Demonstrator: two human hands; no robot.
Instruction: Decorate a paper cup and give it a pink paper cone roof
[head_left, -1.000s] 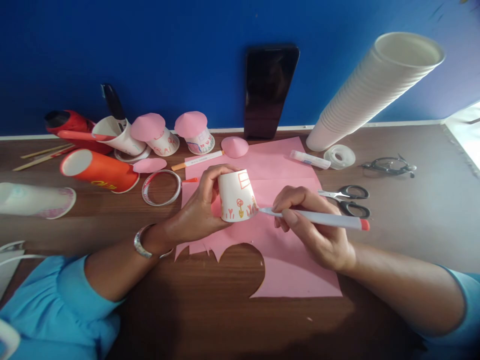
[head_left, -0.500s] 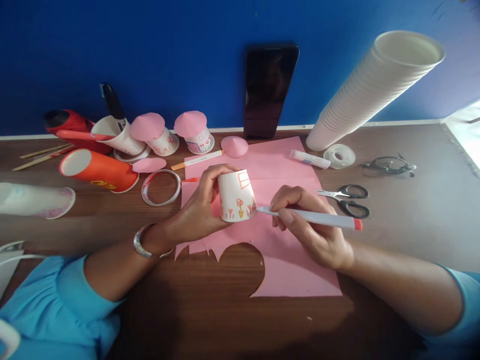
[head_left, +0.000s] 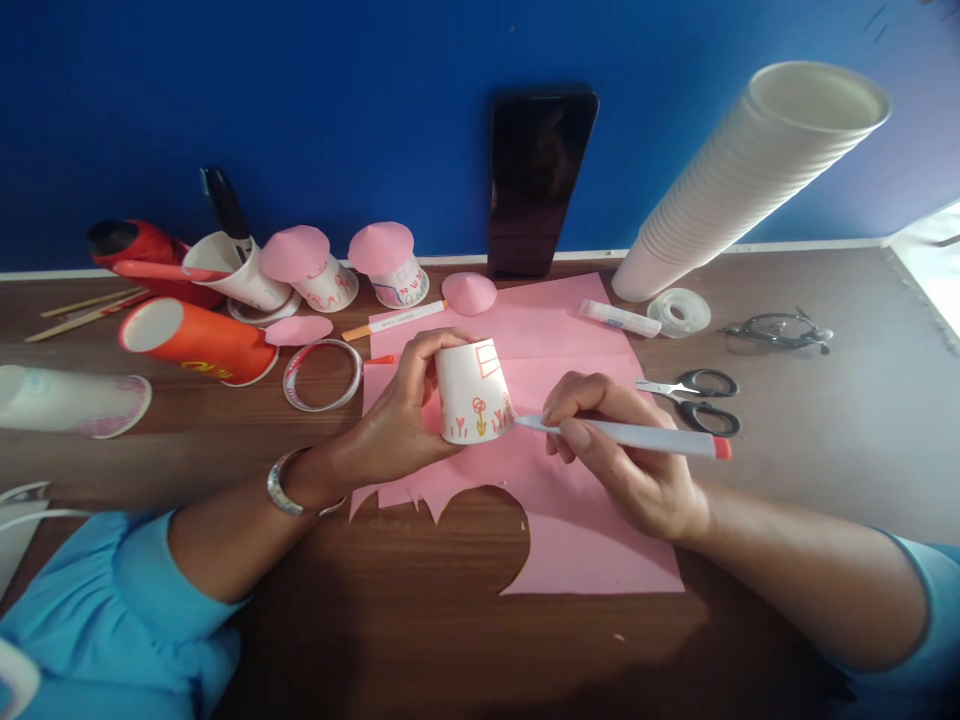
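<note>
Head view: left hand (head_left: 394, 415) clasping drawn-on cup (head_left: 469, 385); right hand (head_left: 630, 460) pinching marker (head_left: 667, 438), tip at cup's lower edge.

We hold our left forearm (head_left: 247, 540) aslant from the lower left, our left hand (head_left: 394, 410) curved in a clasp, part of it apparently hidden; our right forearm (head_left: 810, 580) extends from the lower right, our right hand (head_left: 634, 450) pinched, thumb (head_left: 589, 450) and forefinger (head_left: 577, 390) drawn close

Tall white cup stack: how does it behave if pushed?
The white cup stack would likely tip easily: tall, narrow at its foot. Probably light, since the cups look like paper. Gripped high, it may separate, as the cups are nested.
</note>
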